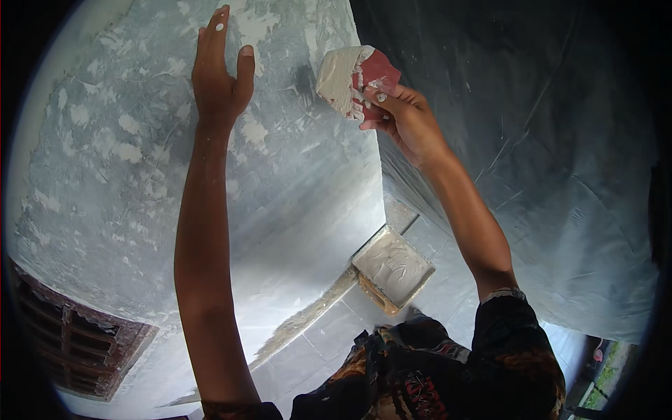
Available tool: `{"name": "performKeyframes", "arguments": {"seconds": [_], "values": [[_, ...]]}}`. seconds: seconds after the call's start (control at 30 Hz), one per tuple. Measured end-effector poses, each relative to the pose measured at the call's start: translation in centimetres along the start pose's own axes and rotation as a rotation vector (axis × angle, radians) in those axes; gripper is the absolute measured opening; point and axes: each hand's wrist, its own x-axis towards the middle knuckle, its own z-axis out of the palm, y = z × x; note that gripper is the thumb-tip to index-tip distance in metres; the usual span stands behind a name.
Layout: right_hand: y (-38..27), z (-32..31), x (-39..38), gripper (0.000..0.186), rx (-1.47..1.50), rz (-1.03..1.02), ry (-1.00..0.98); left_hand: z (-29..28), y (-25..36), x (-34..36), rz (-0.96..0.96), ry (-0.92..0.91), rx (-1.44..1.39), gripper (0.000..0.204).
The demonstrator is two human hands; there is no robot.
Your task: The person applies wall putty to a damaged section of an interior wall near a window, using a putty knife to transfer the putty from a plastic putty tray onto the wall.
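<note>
My right hand (406,119) grips a red putty scraper (379,68), thumb across its face. Thick off-white putty (339,78) coats the scraper's left side, and bits of it stick to my thumb. The scraper is held at the right edge of the patchy grey-white wall (140,175); whether it touches the wall I cannot tell. Up at the left, my left hand (220,80) is stretched out over the wall with its thumb apart and nothing in it. A white dab of putty sits on one of its fingers.
A square container (394,267) of smooth putty is low beside the wall, above the tiled floor (318,343). Dark plastic sheeting (532,140) hangs along the right. A brown barred window frame (77,332) is set at the lower left.
</note>
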Motion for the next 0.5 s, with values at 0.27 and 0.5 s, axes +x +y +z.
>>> {"name": "performKeyframes", "arguments": {"seconds": [0.27,0.5], "values": [[7.5,-5.2,-6.7,0.023,0.061,0.169,0.128,1.5,14.4,-16.1,-0.555,-0.152,-0.310,0.056],[17.9,-10.9,-13.3,0.025,0.038,0.437,0.172,2.6,25.8,-27.6,-0.944,-0.445,-0.377,0.052]]}}
